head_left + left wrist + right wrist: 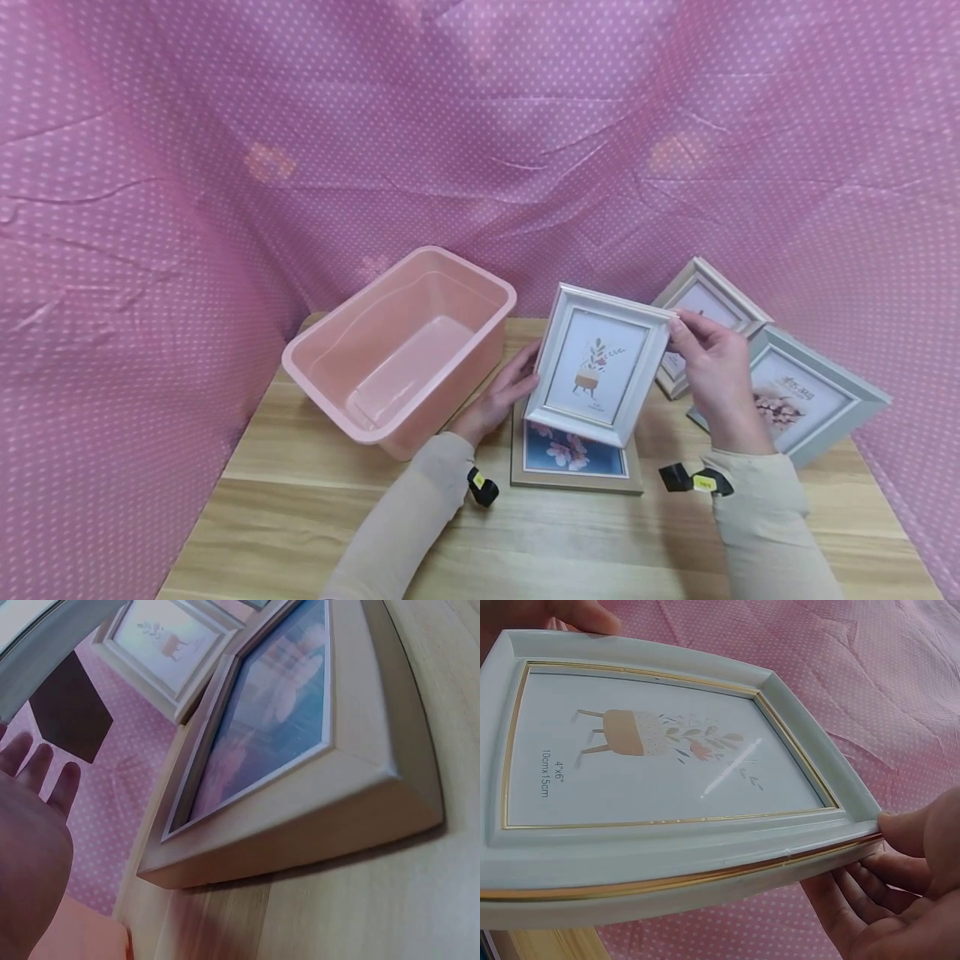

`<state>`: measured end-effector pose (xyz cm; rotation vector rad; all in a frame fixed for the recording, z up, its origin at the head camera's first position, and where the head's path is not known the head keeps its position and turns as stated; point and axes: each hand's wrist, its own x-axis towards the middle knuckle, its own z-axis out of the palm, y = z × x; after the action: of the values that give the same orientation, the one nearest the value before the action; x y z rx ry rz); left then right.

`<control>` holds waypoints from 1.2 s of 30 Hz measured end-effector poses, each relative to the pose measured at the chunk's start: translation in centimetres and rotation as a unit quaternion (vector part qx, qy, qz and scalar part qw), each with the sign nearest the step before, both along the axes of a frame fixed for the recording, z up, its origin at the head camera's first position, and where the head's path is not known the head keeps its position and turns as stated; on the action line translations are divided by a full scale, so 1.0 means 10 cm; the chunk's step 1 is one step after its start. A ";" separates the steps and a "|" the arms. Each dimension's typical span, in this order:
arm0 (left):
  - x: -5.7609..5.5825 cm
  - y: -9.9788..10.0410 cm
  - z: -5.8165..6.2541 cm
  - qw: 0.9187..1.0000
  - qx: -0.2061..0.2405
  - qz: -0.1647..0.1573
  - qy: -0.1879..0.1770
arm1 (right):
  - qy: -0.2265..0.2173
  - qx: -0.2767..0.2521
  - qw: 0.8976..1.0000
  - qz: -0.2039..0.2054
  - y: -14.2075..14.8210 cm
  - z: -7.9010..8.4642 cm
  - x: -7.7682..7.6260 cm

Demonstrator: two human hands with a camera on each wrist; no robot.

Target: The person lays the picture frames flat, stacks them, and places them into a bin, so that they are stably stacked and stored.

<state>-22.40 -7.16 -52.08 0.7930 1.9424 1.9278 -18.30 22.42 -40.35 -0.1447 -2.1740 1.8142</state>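
A white picture frame (596,367) with a thin gold line and a potted-plant print is held up, tilted, between both hands. My right hand (716,367) pinches its upper right corner, thumb in front and fingers behind in the right wrist view. At the opposite side, my left hand (502,400) holds the edge; the left wrist view has several of its fingers stretched out near a dark stand leg (71,709) behind the frame. Below lies a wood-coloured picture frame (573,482) with pink blossoms on blue, partly covered by the white one.
A pink plastic tub (397,333) stands to the left on the wooden table (300,533). At the right, a cream picture frame (735,296) leans behind a grey-green picture frame (862,396). Pink dotted cloth (480,125) hangs around the back and sides.
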 end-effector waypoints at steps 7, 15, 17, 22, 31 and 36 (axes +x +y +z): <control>0.01 -0.02 0.03 1.000 -0.024 0.001 0.016 | 0.005 -0.011 1.000 0.004 0.01 -0.02 -0.01; 0.01 -0.05 0.02 0.999 -0.032 0.000 0.032 | -0.001 -0.022 1.000 0.008 0.01 -0.03 -0.02; 0.01 -0.06 0.01 0.999 -0.033 0.001 0.036 | -0.002 -0.025 1.000 0.009 0.02 -0.03 -0.03; 0.00 -0.06 0.00 0.998 -0.033 0.004 0.049 | -0.004 -0.018 1.000 0.005 0.02 -0.04 -0.03; 0.01 -0.10 -0.04 0.997 -0.016 0.012 0.068 | 0.001 0.014 1.000 0.000 0.04 -0.05 -0.03; 0.03 -0.15 -0.06 0.998 -0.017 0.007 0.055 | -0.002 0.017 1.000 -0.008 0.04 -0.06 -0.03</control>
<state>-22.12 -8.62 -52.63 0.8947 2.0436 1.8905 -18.57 22.86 -40.96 -0.1578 -2.2000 1.7695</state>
